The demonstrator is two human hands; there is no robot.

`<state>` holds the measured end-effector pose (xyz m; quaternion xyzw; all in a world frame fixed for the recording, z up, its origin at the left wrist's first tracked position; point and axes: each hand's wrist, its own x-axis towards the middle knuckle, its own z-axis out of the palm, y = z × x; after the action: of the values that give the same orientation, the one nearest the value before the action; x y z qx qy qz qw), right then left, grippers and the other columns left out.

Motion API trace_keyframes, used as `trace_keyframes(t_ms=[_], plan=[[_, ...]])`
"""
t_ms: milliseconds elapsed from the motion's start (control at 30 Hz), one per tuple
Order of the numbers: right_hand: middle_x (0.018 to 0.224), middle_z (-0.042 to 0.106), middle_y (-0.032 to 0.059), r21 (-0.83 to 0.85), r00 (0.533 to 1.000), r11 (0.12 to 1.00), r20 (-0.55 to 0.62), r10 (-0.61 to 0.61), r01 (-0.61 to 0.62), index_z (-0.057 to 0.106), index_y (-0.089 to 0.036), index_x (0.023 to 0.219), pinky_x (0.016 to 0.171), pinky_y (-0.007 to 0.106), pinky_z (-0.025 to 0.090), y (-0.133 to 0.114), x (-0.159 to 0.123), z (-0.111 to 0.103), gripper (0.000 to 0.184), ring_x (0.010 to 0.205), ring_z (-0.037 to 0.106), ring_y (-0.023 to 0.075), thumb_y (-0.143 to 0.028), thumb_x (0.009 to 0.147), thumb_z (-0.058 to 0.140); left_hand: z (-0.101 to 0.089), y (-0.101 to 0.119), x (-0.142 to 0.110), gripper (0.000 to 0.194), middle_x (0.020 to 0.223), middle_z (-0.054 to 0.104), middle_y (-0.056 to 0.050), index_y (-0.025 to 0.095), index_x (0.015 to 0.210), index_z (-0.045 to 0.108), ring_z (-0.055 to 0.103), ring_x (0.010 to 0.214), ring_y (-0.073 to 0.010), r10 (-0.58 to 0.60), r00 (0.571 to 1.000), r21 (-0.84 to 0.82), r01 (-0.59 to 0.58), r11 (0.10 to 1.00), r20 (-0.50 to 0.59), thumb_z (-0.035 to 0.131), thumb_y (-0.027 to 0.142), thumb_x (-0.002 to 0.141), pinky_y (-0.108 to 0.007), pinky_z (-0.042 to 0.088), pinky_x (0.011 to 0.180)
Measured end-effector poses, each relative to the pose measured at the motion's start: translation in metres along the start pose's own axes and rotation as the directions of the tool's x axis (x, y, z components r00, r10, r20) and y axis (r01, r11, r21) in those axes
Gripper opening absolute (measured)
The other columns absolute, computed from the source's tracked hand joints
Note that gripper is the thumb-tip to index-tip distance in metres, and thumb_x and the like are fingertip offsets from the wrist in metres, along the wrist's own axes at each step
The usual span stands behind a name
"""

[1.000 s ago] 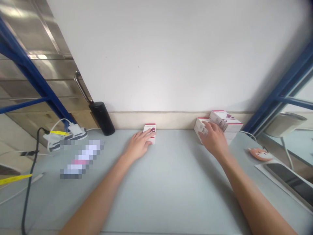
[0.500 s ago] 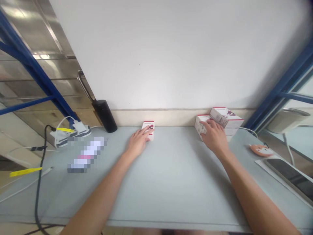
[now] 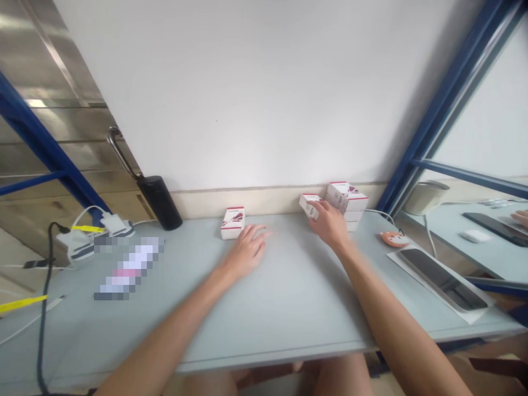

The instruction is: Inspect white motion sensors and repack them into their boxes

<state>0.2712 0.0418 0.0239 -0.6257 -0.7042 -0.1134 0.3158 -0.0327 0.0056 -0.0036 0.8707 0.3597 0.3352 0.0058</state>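
A small white box with red edges (image 3: 233,222) lies on the grey table (image 3: 264,308) near the wall. Just to its right hovers my left hand (image 3: 247,252), fingers apart and slightly blurred, holding nothing. My right hand (image 3: 330,224) grips a second small white box (image 3: 310,205), its fingers over the top and near side. Right behind that hand stands a stack of like boxes (image 3: 353,203), whose lower left part the hand hides.
At left are a black cylinder (image 3: 160,202), a power strip with chargers (image 3: 99,237) and a pixelated phone-like object (image 3: 127,269). At right lie an orange-and-white item (image 3: 394,238) and a dark flat device (image 3: 443,279). Another person's hand (image 3: 522,218) shows beyond the blue frame.
My left hand has come off the left box and moved right. My right hand has drawn its box slightly away from the stack. The view has turned to the right.
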Motion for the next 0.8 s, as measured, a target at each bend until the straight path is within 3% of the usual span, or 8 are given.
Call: trace_keyframes(t_ms=[100,200,300,400,467,567,667,800], plan=[[0.138,0.069,0.0089,0.11,0.996,0.992,-0.051,0.067,-0.061,0.066,-0.031,0.141,0.084,0.041,0.054,-0.016,-0.001,-0.004,0.05,0.1,0.071,0.0301,-0.027,0.091,0.061,0.01,0.012,-0.001,0.042,0.133,0.065,-0.008,0.03,0.142,0.06,0.065,0.116,-0.021,-0.169,0.985,-0.337,0.175,0.925,0.046,0.051,0.021,0.103,-0.041,0.053,0.107],[0.122,0.075,0.0088,0.41,0.986,0.905,-0.063,0.157,-0.117,0.071,-0.027,0.129,0.083,0.039,0.054,-0.036,-0.004,-0.001,0.039,0.09,0.071,0.0256,-0.035,0.093,0.06,0.019,0.017,0.0,0.047,0.123,0.068,-0.01,0.026,0.143,0.054,0.07,0.096,-0.0176,-0.438,0.886,-0.646,0.425,0.634,0.152,0.063,0.035,0.098,-0.035,0.059,0.09],[0.105,0.078,0.0072,0.73,0.975,0.656,0.069,0.213,-0.195,0.074,-0.022,0.111,0.086,0.036,0.054,-0.058,-0.012,0.01,0.03,0.091,0.071,0.0239,-0.042,0.091,0.063,0.024,0.023,0.004,0.065,0.124,0.069,-0.011,0.026,0.147,0.044,0.072,0.097,-0.0195,-0.617,0.751,-0.811,0.501,0.301,0.234,0.072,0.049,0.093,-0.035,0.061,0.085],[0.109,0.075,0.0063,0.859,0.951,0.411,0.255,0.173,-0.305,0.071,-0.021,0.108,0.083,0.035,0.056,-0.079,-0.023,0.02,0.033,0.092,0.069,0.0223,-0.047,0.091,0.062,0.019,0.026,0.008,0.073,0.136,0.067,-0.011,0.031,0.15,0.037,0.072,0.112,-0.0229,-0.717,0.668,-0.894,0.422,0.149,0.196,0.075,0.052,0.092,-0.038,0.061,0.091],[0.114,0.07,0.0048,0.879,0.932,0.318,0.357,0.056,-0.356,0.068,-0.023,0.116,0.078,0.033,0.056,-0.089,-0.031,0.021,0.034,0.088,0.068,0.0195,-0.047,0.093,0.061,0.012,0.025,0.01,0.072,0.141,0.065,-0.011,0.031,0.148,0.037,0.069,0.12,-0.0244,-0.741,0.666,-0.905,0.362,0.223,0.084,0.077,0.049,0.091,-0.039,0.06,0.097],[0.126,0.062,0.0052,0.877,0.893,0.301,0.429,-0.138,-0.375,0.057,-0.028,0.138,0.075,0.031,0.056,-0.095,-0.04,0.014,0.045,0.091,0.067,0.0181,-0.047,0.097,0.061,0.002,0.021,0.006,0.074,0.146,0.059,-0.011,0.031,0.15,0.037,0.064,0.129,-0.0261,-0.586,0.801,-0.8,0.269,0.537,-0.124,0.079,0.04,0.09,-0.042,0.055,0.108],[0.134,0.057,0.0079,0.875,0.907,0.387,0.381,-0.179,-0.291,0.044,-0.031,0.152,0.085,0.036,0.057,-0.094,-0.044,0.007,0.056,0.105,0.067,0.0214,-0.053,0.103,0.055,-0.001,0.023,-0.001,0.069,0.152,0.051,-0.013,0.03,0.152,0.038,0.057,0.138,-0.0275,-0.361,0.907,-0.602,0.166,0.781,-0.217,0.076,0.031,0.093,-0.044,0.051,0.115],[0.135,0.061,0.0103,0.827,0.951,0.562,0.198,-0.237,-0.033,0.048,-0.028,0.148,0.106,0.046,0.05,-0.092,-0.043,0.002,0.045,0.117,0.063,0.0255,-0.048,0.107,0.048,0.001,0.032,-0.005,0.068,0.149,0.049,-0.013,0.033,0.155,0.036,0.057,0.137,-0.0256,-0.254,0.94,-0.461,0.124,0.878,-0.23,0.067,0.016,0.097,-0.043,0.055,0.112]])
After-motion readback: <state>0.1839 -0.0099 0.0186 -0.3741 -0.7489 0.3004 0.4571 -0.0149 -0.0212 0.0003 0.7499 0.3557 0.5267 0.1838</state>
